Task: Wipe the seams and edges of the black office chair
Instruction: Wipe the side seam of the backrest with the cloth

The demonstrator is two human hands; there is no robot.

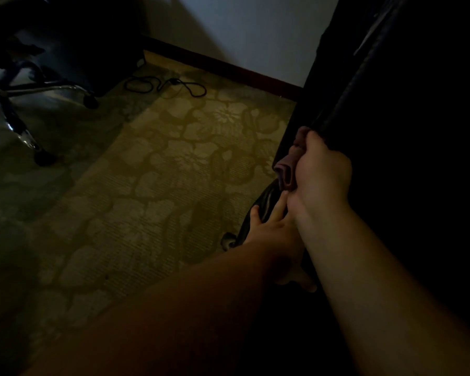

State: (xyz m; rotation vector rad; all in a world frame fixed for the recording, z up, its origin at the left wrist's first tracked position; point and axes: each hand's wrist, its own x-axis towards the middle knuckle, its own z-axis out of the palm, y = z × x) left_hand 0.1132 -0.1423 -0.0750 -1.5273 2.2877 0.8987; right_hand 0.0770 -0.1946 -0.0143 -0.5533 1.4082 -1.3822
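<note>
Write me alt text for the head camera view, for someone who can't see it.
In a dim room, a person's right hand presses a folded purplish cloth against the edge of a black chair, while the left hand rests on a lower part of it. Beyond lie floral carpet, a black cable and another chair's chrome wheeled base.

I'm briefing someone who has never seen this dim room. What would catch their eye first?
Two bare forearms reach in from the bottom edge: the right hand grips a folded cloth against the edge of the black chair at right, while the left hand rests on a lower part of it. The flower-patterned carpet fills the middle, with a second chair's shiny wheeled base at upper left.
</note>
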